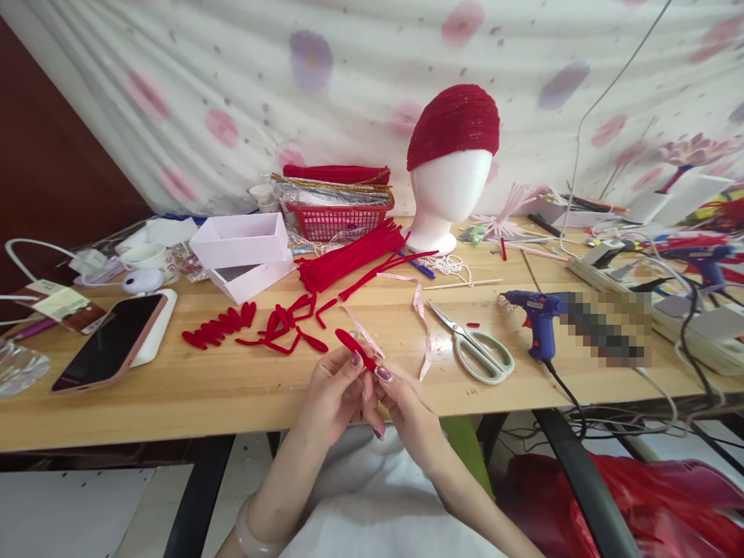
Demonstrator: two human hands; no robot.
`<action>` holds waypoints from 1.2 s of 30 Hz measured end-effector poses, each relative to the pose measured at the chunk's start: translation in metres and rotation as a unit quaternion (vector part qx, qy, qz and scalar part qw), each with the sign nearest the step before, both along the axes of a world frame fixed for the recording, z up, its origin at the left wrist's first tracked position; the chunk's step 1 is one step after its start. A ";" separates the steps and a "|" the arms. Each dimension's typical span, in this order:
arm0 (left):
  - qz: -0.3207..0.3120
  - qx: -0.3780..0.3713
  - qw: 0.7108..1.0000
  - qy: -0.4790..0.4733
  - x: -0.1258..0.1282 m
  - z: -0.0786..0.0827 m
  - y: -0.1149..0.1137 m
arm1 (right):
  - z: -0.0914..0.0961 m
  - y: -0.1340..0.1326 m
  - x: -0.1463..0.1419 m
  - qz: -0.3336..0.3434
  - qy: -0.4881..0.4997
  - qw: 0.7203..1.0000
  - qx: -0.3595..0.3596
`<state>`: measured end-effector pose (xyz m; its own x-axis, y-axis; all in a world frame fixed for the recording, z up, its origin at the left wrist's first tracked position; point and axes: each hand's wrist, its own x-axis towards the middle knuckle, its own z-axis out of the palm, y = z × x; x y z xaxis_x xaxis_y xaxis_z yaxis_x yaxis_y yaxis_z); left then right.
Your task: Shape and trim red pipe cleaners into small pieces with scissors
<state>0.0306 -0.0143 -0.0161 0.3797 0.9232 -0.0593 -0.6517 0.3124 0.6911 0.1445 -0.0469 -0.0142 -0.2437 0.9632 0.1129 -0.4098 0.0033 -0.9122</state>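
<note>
At the table's front edge, my left hand (332, 395) and my right hand (407, 407) meet and pinch one folded red pipe cleaner loop (354, 346), its tip pointing up and left. Both hands have fingers closed on it. Just beyond them on the wooden table (232, 372) lie several finished red loops (221, 325) and bent red pieces (291, 322). A bundle of straight red pipe cleaners (349, 260) lies further back. A pink measuring tape (419, 310) curls beside my right hand.
Scissors (480, 349) and a blue glue gun (538, 314) lie to the right, with cables and a power strip (668, 310) beyond. A foam head with a red cap (452, 155), a red basket (340, 217), a pink box (244, 252) and a phone (110, 341) stand behind and left.
</note>
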 end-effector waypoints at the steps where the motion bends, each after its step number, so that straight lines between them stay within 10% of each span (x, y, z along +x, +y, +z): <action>1: -0.004 -0.001 1.000 0.001 0.000 -0.001 0.000 | 0.000 0.001 0.000 0.001 0.007 1.000 -0.004; 7: 0.027 0.000 0.999 0.025 0.005 -0.005 -0.002 | -0.002 0.004 -0.002 0.002 0.056 0.998 -0.028; 11: 0.124 0.186 0.952 0.209 -0.010 0.001 -0.001 | 0.001 0.005 0.005 0.016 0.081 0.995 -0.062; 14: 0.235 0.468 0.737 0.426 -0.034 0.019 0.003 | 0.007 0.007 0.012 0.050 0.098 0.990 -0.086; 17: 0.182 0.654 0.480 0.555 -0.053 0.040 0.009 | 0.012 0.008 0.016 0.083 0.114 0.984 -0.107; 20: 0.107 0.714 0.391 0.571 -0.054 0.054 0.017 | 0.012 0.010 0.017 0.110 0.132 0.977 -0.125; 29: 0.021 0.763 0.336 0.552 -0.036 0.062 0.027 | 0.009 0.023 0.026 0.149 0.087 0.979 -0.111; 36: -0.096 0.648 0.526 0.542 -0.033 0.068 0.021 | 0.010 0.015 0.035 0.086 -0.047 0.995 -0.027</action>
<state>-0.0025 0.0064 0.0523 0.8650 0.4050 0.2962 0.3017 -0.8915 0.3379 0.1793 -0.0321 -0.0039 -0.4126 0.9104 0.0314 -0.3124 -0.1090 -0.9437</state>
